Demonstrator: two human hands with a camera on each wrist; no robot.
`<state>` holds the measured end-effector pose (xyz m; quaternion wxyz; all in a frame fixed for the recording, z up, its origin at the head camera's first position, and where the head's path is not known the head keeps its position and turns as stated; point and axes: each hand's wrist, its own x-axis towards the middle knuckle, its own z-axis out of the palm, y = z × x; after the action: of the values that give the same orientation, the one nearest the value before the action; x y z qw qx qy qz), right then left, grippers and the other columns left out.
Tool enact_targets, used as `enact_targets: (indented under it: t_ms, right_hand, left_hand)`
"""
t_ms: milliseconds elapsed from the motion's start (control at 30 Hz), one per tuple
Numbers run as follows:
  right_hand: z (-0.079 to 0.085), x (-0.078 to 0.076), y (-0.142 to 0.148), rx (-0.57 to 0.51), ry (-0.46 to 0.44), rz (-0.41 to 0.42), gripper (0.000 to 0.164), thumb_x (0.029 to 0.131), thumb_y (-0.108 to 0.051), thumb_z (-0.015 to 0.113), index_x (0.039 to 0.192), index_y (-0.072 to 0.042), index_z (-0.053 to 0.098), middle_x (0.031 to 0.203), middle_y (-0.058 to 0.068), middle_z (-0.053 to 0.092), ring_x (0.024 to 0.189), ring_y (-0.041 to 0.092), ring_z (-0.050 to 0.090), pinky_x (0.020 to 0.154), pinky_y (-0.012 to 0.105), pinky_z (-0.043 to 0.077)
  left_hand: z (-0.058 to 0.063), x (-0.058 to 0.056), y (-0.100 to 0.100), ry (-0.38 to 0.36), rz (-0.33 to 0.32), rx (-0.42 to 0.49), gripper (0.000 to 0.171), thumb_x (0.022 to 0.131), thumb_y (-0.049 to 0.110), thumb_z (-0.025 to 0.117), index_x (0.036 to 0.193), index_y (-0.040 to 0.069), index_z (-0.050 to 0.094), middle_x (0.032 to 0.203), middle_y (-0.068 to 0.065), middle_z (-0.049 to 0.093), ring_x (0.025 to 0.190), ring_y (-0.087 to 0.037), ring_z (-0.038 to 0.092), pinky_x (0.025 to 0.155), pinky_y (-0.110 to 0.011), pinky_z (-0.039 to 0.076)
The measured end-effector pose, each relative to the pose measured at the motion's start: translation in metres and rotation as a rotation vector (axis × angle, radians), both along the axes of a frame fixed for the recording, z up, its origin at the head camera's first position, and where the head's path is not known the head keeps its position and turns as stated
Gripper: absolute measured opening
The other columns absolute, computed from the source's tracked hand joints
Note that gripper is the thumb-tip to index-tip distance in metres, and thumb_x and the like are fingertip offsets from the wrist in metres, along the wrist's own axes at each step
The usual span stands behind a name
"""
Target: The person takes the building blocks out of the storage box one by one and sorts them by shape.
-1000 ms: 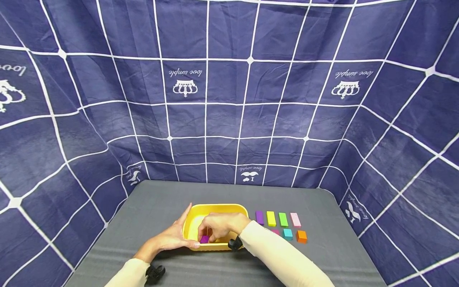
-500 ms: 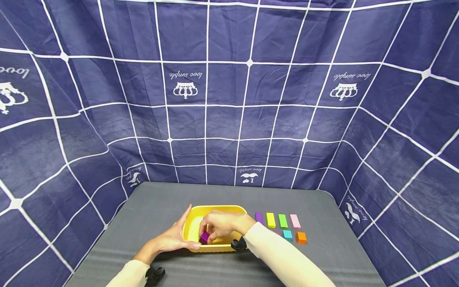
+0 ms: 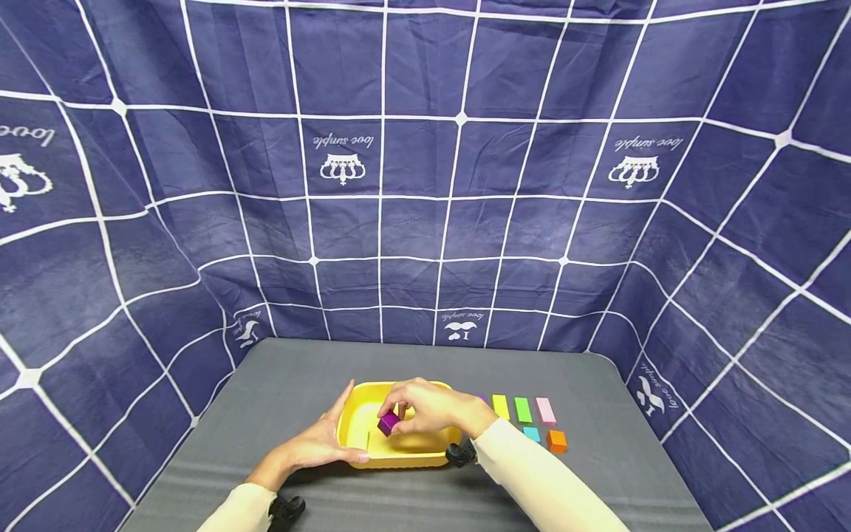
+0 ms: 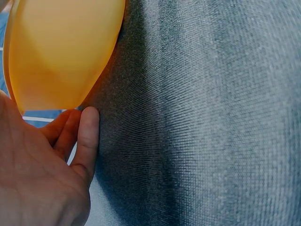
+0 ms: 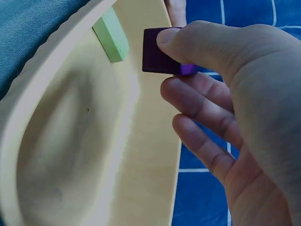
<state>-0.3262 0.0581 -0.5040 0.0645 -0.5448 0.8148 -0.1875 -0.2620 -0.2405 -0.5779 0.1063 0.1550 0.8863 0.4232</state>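
A yellow plastic box (image 3: pixel 399 462) stands on the grey cloth. My left hand (image 3: pixel 317 443) holds its left end, thumb on the front rim and the other fingers spread along the far left side; in the left wrist view, fingertips touch the box's lower edge. My right hand (image 3: pixel 428 410) pinches a dark purple cube (image 3: pixel 388 423) between thumb and fingers, above the inside of the box. In the right wrist view, the thumb lies on one face of the cube (image 5: pixel 159 52). A light green block (image 5: pixel 112 36) leans against the box's inner wall.
Right of the box lie yellow (image 3: pixel 501 406), green (image 3: pixel 523 410) and pink (image 3: pixel 546 411) blocks, with a teal (image 3: pixel 532 434) and an orange cube (image 3: pixel 557 442) nearer. A purple block is mostly hidden by my right hand. A blue checked cloth (image 3: pixel 412 222) hangs around the table.
My right hand has lifted the purple cube from the box's near left floor, moving up and slightly right. The left hand has kept its place on the box.
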Motion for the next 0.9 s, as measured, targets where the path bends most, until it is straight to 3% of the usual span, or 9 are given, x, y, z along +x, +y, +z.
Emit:
enact_targets:
  t_ms: [233, 633, 900]
  right_hand:
    - [0.008, 0.006, 0.026, -0.068, 0.019, -0.028, 0.035, 0.105, -0.015, 0.09, 0.138, -0.008, 0.084, 0.122, 0.003, 0.079, 0.1, 0.003, 0.076, 0.1, 0.034, 0.07]
    - [0.011, 0.019, 0.082, -0.128, 0.074, -0.11, 0.032, 0.103, -0.014, 0.09, 0.134, -0.01, 0.085, 0.12, 0.002, 0.079, 0.1, 0.006, 0.077, 0.094, 0.031, 0.069]
    - [0.013, 0.026, 0.126, -0.17, 0.111, -0.175, 0.033, 0.103, -0.013, 0.09, 0.135, -0.014, 0.085, 0.117, 0.0, 0.079, 0.096, 0.007, 0.076, 0.089, 0.023, 0.064]
  left_hand:
    - [-0.001, 0.0, 0.0, 0.0, 0.011, 0.001, 0.154, 0.081, 0.042, 0.106, 0.188, 0.012, 0.0, 0.185, -0.036, 0.034, 0.165, -0.064, 0.04, 0.132, -0.083, 0.036]
    - [-0.003, -0.002, 0.001, 0.028, -0.005, 0.043, 0.151, 0.083, 0.029, 0.107, 0.187, 0.006, 0.0, 0.186, -0.035, 0.034, 0.168, -0.057, 0.042, 0.135, -0.074, 0.036]
    - [0.0, -0.001, 0.001, 0.03, -0.001, 0.011, 0.151, 0.083, 0.032, 0.107, 0.188, 0.008, 0.001, 0.185, -0.035, 0.036, 0.166, -0.059, 0.042, 0.133, -0.076, 0.036]
